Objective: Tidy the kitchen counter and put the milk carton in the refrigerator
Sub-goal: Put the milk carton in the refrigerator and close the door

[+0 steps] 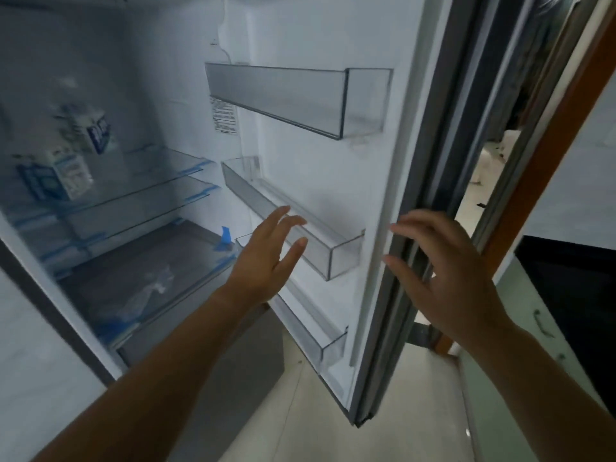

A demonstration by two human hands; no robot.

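Observation:
The refrigerator stands open, its door swung out to the right. A white and blue milk carton stands on a glass shelf deep inside at the left; a second blurred carton shape shows behind it, perhaps a reflection. My left hand hovers with straight fingers in front of the door's middle bin, holding nothing. My right hand reaches toward the door's outer edge with relaxed fingers, its fingertips at the edge.
Clear door bins sit at the top and bottom of the door. Blue tape marks the shelf edges. A crisper drawer lies below. A black counter with drawers is at the right, beige floor beneath.

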